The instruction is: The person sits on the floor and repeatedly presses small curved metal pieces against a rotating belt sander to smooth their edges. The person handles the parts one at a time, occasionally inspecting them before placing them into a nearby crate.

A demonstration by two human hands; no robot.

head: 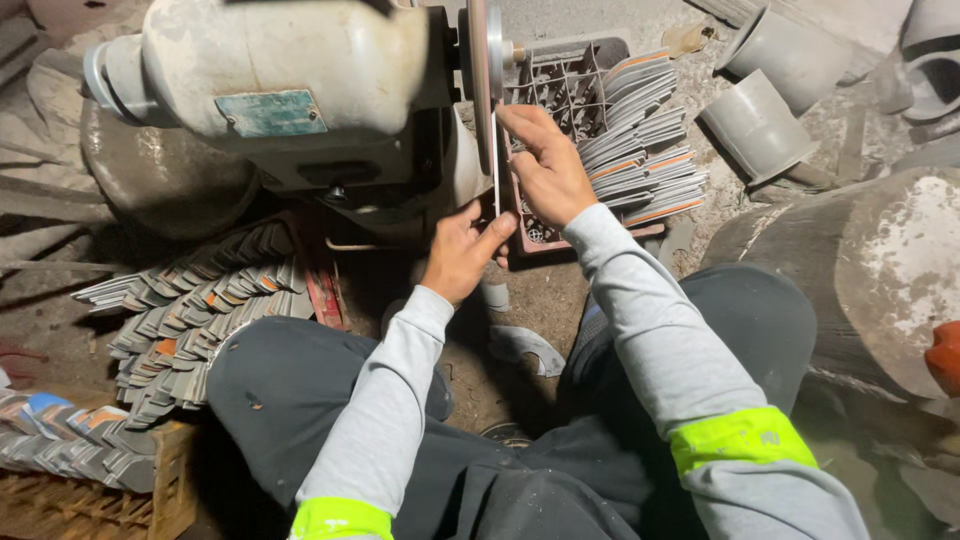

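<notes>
A thin flat metal blade [496, 170] stands on edge against the spinning grinding wheel [482, 70] of a white bench grinder [290, 80]. My right hand [545, 165] pinches the blade's upper part close to the wheel. My left hand [462, 250] grips its lower end from below. Both arms wear grey sleeves with bright yellow bands, and my knees in dark trousers spread on either side.
A crate [565, 85] behind the wheel holds a fanned stack of flat blades [645, 140]. More grey blades [190, 310] lie heaped at the left, over a wooden crate [100, 490]. Grey pipe pieces [760, 125] and a large drum [880, 270] stand at the right.
</notes>
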